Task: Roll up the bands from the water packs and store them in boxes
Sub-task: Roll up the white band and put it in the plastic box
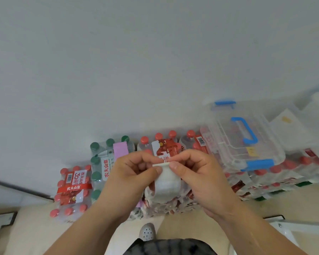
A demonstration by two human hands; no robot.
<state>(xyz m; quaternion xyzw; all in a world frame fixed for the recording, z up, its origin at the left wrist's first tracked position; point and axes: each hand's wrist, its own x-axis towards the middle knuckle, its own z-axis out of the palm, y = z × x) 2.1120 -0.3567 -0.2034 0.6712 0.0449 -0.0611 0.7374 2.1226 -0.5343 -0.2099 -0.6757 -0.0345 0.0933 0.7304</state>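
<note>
Ranged along the wall: shrink-wrapped water packs, red-capped and green-capped, stacked higher on the right. Plenty still to strip, going by a pink band on the green-capped pack and a red band across the low pack on the far left.

Set on top of the right-hand stack: a clear storage box with blue handle and latches, lid apparently down. Cannot tell what is inside, so no count of rolls already stored.

Raised in front of the packs, well left of the box: left hand and right hand, each grip narrow, thumb and forefinger pinching the top edge of a white band. Band off its pack and hanging between the two grips as a loose, partly wound loop.

Judged as mid-roll on this one: tightening left, then opening the box, dropping it in, and the remaining bands after that.
</note>
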